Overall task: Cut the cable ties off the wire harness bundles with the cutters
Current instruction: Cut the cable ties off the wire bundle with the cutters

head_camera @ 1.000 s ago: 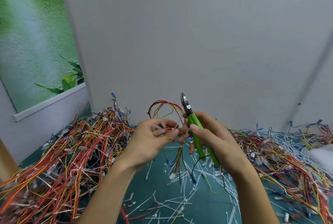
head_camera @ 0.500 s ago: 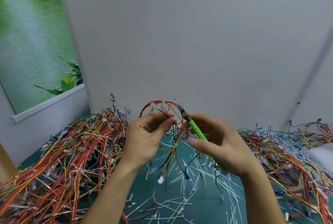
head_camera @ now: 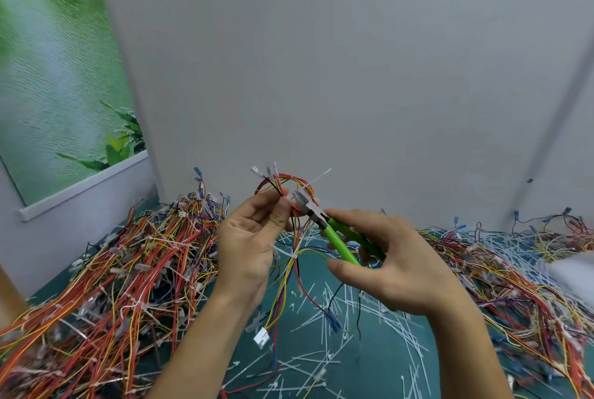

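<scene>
Head view: harness bundle [head_camera: 283, 178] in left hand [head_camera: 250, 244], cutters [head_camera: 337, 238] in right hand [head_camera: 405, 267]

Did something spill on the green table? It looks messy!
Yes: loose white cable ties lie scattered across the green table in the middle, with one tangled wire heap on the left and another wire heap on the right.

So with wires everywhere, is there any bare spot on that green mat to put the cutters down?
Only in the middle: the green mat shows there, bordered by the left wire pile and the right wire pile, though cut ties litter it. Both piles are crowded.
</scene>
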